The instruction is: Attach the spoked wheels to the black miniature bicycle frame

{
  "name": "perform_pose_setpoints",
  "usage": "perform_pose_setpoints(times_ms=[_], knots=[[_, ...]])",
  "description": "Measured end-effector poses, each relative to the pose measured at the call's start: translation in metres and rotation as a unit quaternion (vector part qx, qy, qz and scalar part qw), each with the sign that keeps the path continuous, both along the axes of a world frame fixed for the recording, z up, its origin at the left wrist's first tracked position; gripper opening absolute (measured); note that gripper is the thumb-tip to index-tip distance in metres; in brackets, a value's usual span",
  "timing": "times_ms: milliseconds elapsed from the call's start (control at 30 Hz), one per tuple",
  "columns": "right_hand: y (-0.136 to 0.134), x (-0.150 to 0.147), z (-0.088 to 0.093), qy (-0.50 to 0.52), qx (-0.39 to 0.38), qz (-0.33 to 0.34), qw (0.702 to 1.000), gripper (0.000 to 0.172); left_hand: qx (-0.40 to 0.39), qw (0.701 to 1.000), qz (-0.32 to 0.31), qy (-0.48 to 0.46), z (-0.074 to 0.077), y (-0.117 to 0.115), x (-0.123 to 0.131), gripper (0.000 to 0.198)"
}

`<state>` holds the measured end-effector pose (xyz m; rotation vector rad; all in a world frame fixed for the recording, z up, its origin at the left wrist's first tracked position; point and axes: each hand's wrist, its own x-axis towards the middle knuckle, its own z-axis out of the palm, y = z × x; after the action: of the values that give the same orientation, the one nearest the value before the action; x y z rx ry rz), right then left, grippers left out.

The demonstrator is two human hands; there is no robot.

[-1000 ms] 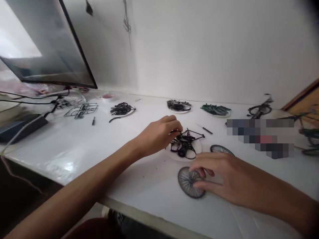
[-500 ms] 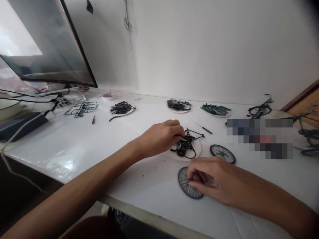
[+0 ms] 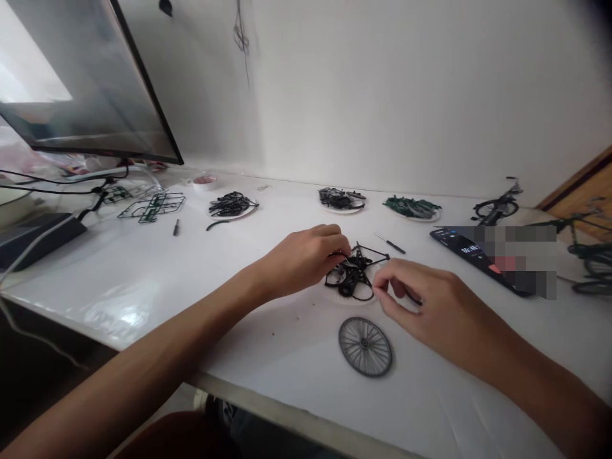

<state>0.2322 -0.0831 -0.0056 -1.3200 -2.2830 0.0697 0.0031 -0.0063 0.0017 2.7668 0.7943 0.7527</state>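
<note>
My left hand (image 3: pixel 315 258) is closed, its curled fingertips among black plastic bike parts (image 3: pixel 356 280) on a white plate (image 3: pixel 342 301). What it pinches is hidden. My right hand (image 3: pixel 425 296) is closed too, thumb and forefinger pinched together at the plate's right edge. Anything between those fingertips is too small to make out. In front of the plate a grey spoked toy bicycle wheel (image 3: pixel 365 347) lies flat. Another dark wheel (image 3: pixel 414 297) is mostly covered by my right hand. Behind that hand lies a small screwdriver (image 3: pixel 394 245).
Along the wall stand plates of black parts (image 3: pixel 233 205), more black parts (image 3: pixel 340 199) and green parts (image 3: pixel 411 208). A phone (image 3: pixel 478 258) lies at the right near model bicycles (image 3: pixel 497 205). Green part frames (image 3: pixel 153 207) and a monitor (image 3: pixel 95 83) are at the left.
My right hand has moved up and away from the near wheel to the plate's right edge, uncovering that wheel and covering the other. My left hand stays at the parts.
</note>
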Motion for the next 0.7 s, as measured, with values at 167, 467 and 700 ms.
perform_pose_setpoints(times_ms=[167,467,700], knots=[[0.007,0.000,-0.006,0.028,0.004,-0.008,1.000,0.007,-0.006,1.000,-0.003,0.002,0.001,-0.002,0.000,0.016],[-0.005,0.002,0.003,-0.024,-0.143,0.048,0.988,0.013,0.005,1.000,0.000,0.012,0.002,-0.001,-0.001,0.017],[-0.014,-0.011,0.007,-0.100,-0.200,0.041,0.974,0.039,-0.006,1.000,-0.012,0.025,0.003,-0.002,-0.002,0.017]])
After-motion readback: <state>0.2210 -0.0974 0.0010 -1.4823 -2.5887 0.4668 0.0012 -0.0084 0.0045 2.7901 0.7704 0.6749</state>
